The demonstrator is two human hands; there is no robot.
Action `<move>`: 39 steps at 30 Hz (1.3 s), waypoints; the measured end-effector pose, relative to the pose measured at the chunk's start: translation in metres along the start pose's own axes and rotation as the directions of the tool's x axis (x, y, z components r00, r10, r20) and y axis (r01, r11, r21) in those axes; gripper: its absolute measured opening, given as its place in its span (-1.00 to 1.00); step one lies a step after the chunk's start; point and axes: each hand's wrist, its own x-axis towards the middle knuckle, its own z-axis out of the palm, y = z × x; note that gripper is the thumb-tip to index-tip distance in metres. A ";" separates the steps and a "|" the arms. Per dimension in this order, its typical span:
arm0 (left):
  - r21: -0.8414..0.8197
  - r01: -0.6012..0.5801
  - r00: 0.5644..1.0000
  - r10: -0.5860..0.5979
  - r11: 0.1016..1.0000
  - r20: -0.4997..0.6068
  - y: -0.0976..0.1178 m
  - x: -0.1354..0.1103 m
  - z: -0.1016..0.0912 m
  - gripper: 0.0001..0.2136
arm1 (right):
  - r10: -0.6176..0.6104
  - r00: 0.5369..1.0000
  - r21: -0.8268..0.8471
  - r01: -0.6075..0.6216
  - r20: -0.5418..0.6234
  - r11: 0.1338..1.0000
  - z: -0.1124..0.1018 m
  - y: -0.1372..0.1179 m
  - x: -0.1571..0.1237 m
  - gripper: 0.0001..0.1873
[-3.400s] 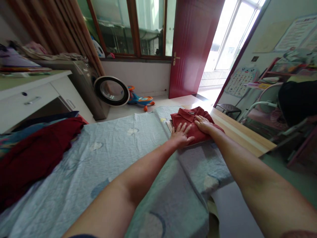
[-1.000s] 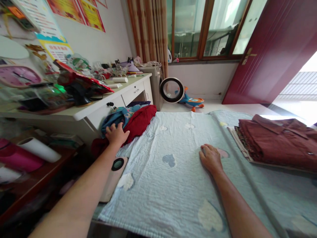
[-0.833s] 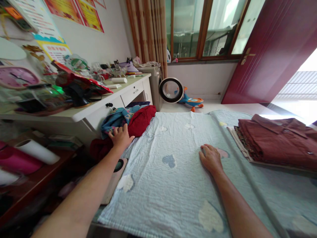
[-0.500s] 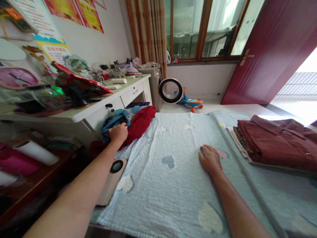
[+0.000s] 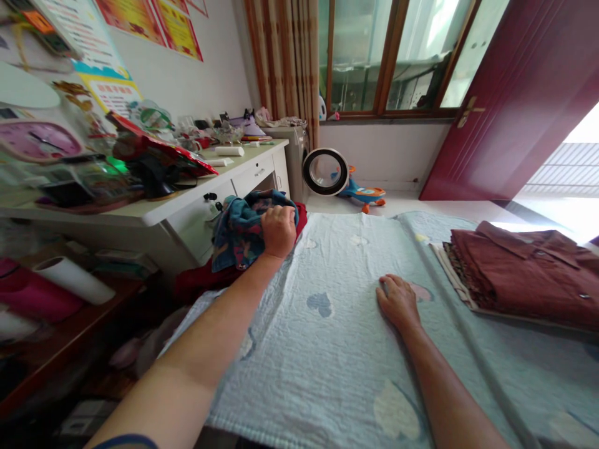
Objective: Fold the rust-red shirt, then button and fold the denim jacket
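My left hand (image 5: 279, 232) is closed on a blue patterned piece of clothing (image 5: 238, 240), lifting part of it. Under and behind it lies a dark red cloth (image 5: 196, 284) at the left edge of the bed. Resting palm down on the pale blue cover (image 5: 322, 368) with heart shapes, my right hand (image 5: 397, 301) has its fingers stretched out and holds nothing. To its right sits a folded brown-red shirt (image 5: 519, 268) on top of a stack of folded clothes (image 5: 456, 274).
A white desk (image 5: 187, 206) crowded with small items stands along the left wall. Beyond the bed are a washing machine (image 5: 292, 156) with its round door (image 5: 326, 171) open, a blue and orange ride-on toy (image 5: 367, 194) and a dark red door (image 5: 505, 106).
My left hand has moved right and away from me, drawing the blue clothing up over the red cloth. My left forearm now covers where a phone showed. My right hand stays in place.
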 end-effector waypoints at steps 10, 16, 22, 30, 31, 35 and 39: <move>-0.263 -0.483 0.628 0.540 0.835 0.561 0.056 -0.099 0.024 -0.87 | -0.016 1.000 0.002 0.016 0.001 1.000 0.003 0.004 -0.001 -0.64; -0.204 -0.323 0.932 0.348 0.924 0.100 0.021 -0.083 -0.015 -0.71 | -0.035 0.999 0.002 0.035 -0.006 0.999 0.005 0.005 -0.001 -0.64; 0.023 0.442 0.870 -0.434 0.897 0.233 -0.024 -0.032 -0.002 0.14 | -0.033 0.999 -0.004 0.033 -0.003 0.999 0.004 0.003 -0.002 -0.62; 0.162 0.257 0.768 -0.303 0.953 0.564 -0.043 -0.010 0.046 0.00 | -0.024 1.000 -0.013 0.024 -0.002 1.000 0.004 0.002 -0.002 -0.62; 0.157 0.217 0.759 -0.268 0.963 0.594 -0.044 -0.008 0.049 -0.08 | -0.024 1.000 -0.013 0.024 -0.002 1.000 0.004 0.002 -0.002 -0.62; 0.111 0.139 0.757 -0.178 0.984 0.629 -0.044 0.000 0.051 -0.51 | -0.031 0.999 -0.004 0.031 -0.007 1.000 0.002 0.001 -0.002 -0.63; 0.051 0.104 0.862 -0.116 0.993 0.493 -0.023 0.012 0.037 -0.71 | -0.030 0.999 0.014 0.030 -0.011 0.999 0.003 0.002 -0.002 -0.64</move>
